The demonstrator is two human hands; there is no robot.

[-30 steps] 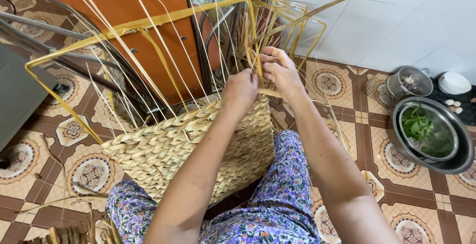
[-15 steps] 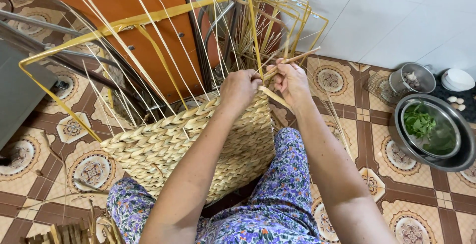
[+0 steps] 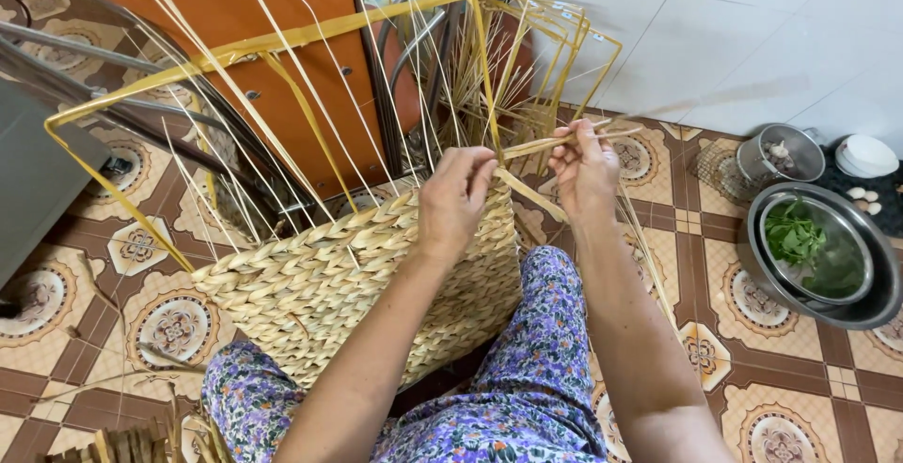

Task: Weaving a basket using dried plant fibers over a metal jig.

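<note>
L hand [image 3: 454, 198] & R hand [image 3: 585, 167] grips pinching straw strands [image 3: 555, 143] at woven basket [image 3: 348, 279] rim.

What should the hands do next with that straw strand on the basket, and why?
Probably pull the strand snug and tuck it down into the top row. The right hand pinches it out to the side, the left hand presses the woven basket rim, and the strand is not yet woven in.

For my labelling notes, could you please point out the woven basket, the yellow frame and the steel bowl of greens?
woven basket [image 3: 329, 275], head view, middle of its braided side.
yellow frame [image 3: 310, 37], head view, top bar.
steel bowl of greens [image 3: 879, 298], head view, right rim.
</note>
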